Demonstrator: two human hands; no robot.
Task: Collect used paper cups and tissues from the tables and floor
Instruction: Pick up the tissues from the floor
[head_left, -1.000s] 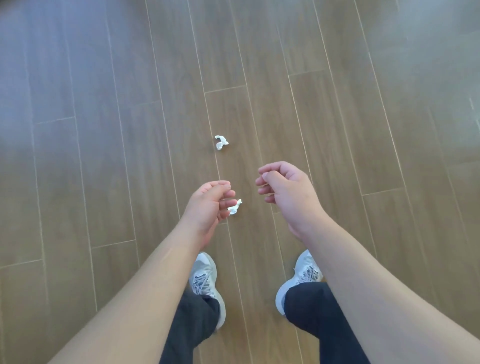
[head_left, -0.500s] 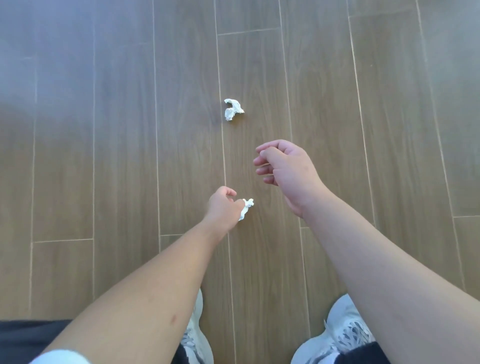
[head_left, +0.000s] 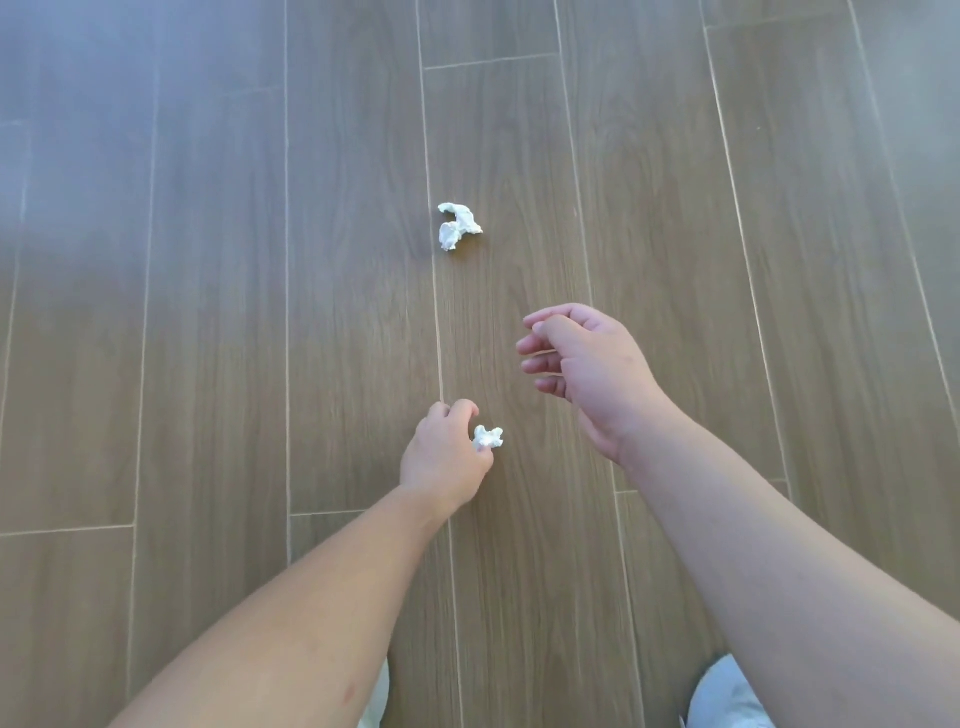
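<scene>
A small crumpled white tissue (head_left: 488, 437) sits low over the wooden floor, and my left hand (head_left: 445, 457) pinches it with curled fingers. A second, larger crumpled tissue (head_left: 457, 225) lies on the floor farther ahead, apart from both hands. My right hand (head_left: 587, 364) hovers to the right of the first tissue, fingers loosely curled and holding nothing. No paper cups are in sight.
Brown wood-plank floor (head_left: 208, 312) fills the view. The toes of my white shoes show at the bottom edge, one (head_left: 727, 696) at the right and one (head_left: 376, 696) under my left forearm.
The view has dropped closer to the floor and both arms have reached forward. My left hand has stayed on the small tissue. The far tissue now looks larger and nearer.
</scene>
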